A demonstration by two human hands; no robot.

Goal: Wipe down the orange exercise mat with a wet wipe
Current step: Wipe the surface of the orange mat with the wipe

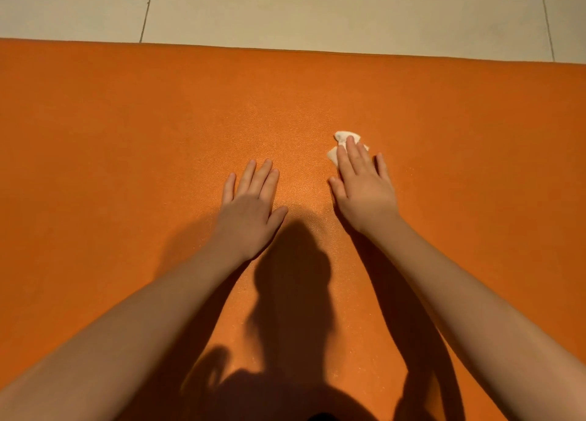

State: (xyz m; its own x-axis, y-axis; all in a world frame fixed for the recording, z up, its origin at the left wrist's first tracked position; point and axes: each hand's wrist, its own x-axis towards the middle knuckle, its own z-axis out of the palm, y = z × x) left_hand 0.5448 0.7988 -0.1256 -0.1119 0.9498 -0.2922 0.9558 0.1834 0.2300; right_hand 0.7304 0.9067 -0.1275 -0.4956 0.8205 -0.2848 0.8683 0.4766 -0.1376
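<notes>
Head view: the right hand (361, 179) presses a crumpled wipe (344, 138) flat-fingered onto the mat (126, 119) (mid-wipe, I judge). The left hand (252, 198) rests flat beside it, fingers straight, bracing. Next calls for steady pressure while sweeping across unwiped areas.

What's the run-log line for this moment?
right hand: flat, pressing wet wipe onto orange exercise mat | left hand: flat on mat, empty
</notes>
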